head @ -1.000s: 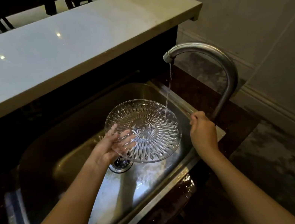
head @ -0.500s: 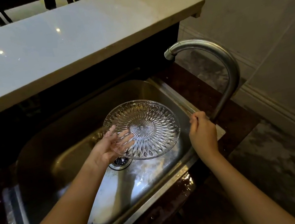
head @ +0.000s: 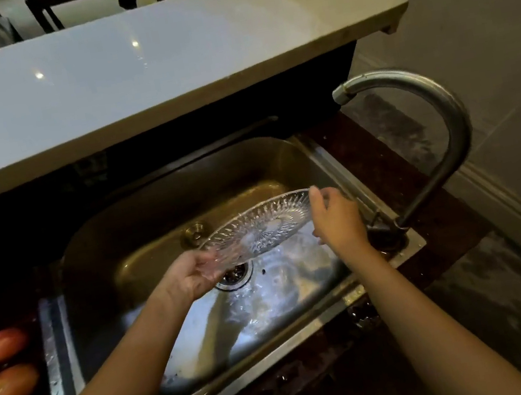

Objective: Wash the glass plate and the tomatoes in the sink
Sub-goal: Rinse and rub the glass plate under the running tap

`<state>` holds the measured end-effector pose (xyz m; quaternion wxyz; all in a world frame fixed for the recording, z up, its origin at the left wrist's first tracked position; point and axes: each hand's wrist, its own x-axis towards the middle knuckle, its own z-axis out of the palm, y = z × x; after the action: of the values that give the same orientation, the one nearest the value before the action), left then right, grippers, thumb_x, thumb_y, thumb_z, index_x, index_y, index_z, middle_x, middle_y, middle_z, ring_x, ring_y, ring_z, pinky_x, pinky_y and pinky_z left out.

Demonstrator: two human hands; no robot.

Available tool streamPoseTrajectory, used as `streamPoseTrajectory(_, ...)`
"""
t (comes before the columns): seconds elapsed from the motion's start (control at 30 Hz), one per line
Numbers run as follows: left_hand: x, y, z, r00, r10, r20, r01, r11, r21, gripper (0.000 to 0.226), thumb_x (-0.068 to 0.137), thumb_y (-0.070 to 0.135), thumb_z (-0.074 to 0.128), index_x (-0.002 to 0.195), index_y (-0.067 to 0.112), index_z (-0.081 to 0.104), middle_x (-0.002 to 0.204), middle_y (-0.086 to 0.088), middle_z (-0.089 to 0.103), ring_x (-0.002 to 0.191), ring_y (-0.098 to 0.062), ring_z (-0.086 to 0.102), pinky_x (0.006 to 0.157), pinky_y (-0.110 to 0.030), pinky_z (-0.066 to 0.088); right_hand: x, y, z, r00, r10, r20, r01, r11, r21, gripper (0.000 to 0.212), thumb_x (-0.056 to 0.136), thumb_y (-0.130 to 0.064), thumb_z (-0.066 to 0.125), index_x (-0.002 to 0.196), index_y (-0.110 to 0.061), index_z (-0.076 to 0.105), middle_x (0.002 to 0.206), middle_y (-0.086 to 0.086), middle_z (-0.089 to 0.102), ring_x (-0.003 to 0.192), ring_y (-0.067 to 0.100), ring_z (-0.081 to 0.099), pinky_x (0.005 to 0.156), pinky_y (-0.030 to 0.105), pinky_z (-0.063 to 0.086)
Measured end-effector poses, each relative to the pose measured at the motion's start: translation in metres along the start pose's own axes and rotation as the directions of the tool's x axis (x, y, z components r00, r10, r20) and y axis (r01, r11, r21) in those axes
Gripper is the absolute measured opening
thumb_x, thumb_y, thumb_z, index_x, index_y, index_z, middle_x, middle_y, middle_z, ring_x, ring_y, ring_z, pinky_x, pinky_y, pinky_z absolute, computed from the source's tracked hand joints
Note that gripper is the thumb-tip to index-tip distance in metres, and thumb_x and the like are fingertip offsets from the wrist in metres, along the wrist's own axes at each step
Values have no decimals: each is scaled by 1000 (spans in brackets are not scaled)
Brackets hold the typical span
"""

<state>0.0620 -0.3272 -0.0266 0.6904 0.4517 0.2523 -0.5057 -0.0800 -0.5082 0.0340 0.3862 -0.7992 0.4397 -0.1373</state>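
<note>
A clear cut-glass plate (head: 262, 226) hangs nearly flat over the steel sink (head: 154, 195), above the drain (head: 234, 275). My left hand (head: 192, 273) grips its near left rim. My right hand (head: 337, 215) holds the far right rim with its fingertips. Several reddish tomatoes (head: 7, 367) lie on the dark counter left of the sink. No water runs from the curved steel tap (head: 443, 116).
A pale stone ledge (head: 133, 77) overhangs the back of the sink. The tap base (head: 385, 232) stands at the sink's right corner, close to my right wrist. The sink floor is wet. A tiled floor lies to the right.
The water stopped. My right hand left the tap base and took the plate's right rim. The plate tipped from facing me to nearly flat.
</note>
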Motion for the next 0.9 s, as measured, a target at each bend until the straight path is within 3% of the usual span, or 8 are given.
streamPoseTrajectory(0.2, -23, 7, -56, 977, -91, -191, 83, 995, -46, 37, 91, -8, 25, 125, -13, 40, 107, -32, 56, 122, -34, 52, 93, -41, 47, 43, -33, 35, 821, 378, 427, -446, 892, 68, 17, 96, -18, 43, 93, -2, 49, 61, 13, 51, 45, 15, 45, 39, 21, 33)
streamPoseTrajectory(0.4, -45, 7, -104, 954, -155, -257, 99, 971, -217, 39, 88, -11, 20, 123, -19, 37, 138, -30, 40, 130, -37, 41, 113, -37, 27, 53, -32, 110, 614, 443, 653, -139, 875, -463, 33, 94, -2, 42, 62, 0, 52, 41, 7, 46, 29, 9, 35, 32, 15, 26)
streamPoseTrajectory(0.53, -51, 20, -115, 926, -31, -375, -27, 989, -148, 22, 95, 2, 32, 88, -7, 51, 83, -25, 64, 92, -32, 68, 63, -42, 56, 49, -25, 165, 697, 265, 667, 96, 887, -452, 19, 91, 3, 45, 99, 11, 61, 60, 10, 41, 50, 18, 37, 32, 17, 29)
streamPoseTrajectory(0.6, -44, 24, -121, 915, 29, -403, -51, 998, -45, 32, 97, 5, 30, 76, -1, 53, 65, -18, 64, 60, -30, 66, 46, -37, 56, 47, -18, 190, 733, 155, 662, 211, 874, -438, 26, 92, -2, 44, 111, 10, 59, 76, 13, 50, 68, 23, 48, 50, 19, 40)
streamPoseTrajectory(0.73, -11, 17, -132, 842, 127, -524, -98, 992, 84, 29, 96, 5, 28, 79, 11, 50, 68, -6, 47, 58, -19, 44, 84, -47, 47, 49, 6, 223, 810, 21, 586, 300, 844, -444, 22, 94, -7, 40, 99, 4, 59, 94, 23, 65, 88, 34, 61, 65, 30, 39)
streamPoseTrajectory(0.8, 8, 12, -144, 818, 211, -535, -43, 950, 309, 25, 98, 10, 32, 97, 13, 57, 71, -3, 50, 61, -15, 47, 91, -35, 46, 53, 20, 235, 817, -48, 574, 360, 821, -443, 19, 94, -6, 40, 101, 4, 54, 93, 26, 65, 85, 37, 62, 62, 30, 38)
streamPoseTrajectory(0.83, 15, 14, -149, 780, 268, -566, 41, 880, 473, 23, 97, 15, 40, 109, 10, 59, 80, -4, 58, 71, -16, 55, 86, -27, 46, 56, 27, 240, 817, -76, 572, 386, 808, -444, 18, 95, -6, 39, 103, 5, 52, 90, 26, 66, 82, 37, 63, 60, 31, 37)
streamPoseTrajectory(0.9, 19, 6, -154, 796, 356, -490, 281, 500, 819, 32, 93, 27, 53, 115, 6, 60, 111, -10, 66, 104, -23, 61, 82, -23, 44, 61, 38, 249, 814, -110, 570, 424, 784, -453, 18, 96, -7, 39, 105, 4, 49, 85, 25, 65, 76, 37, 63, 57, 32, 38)
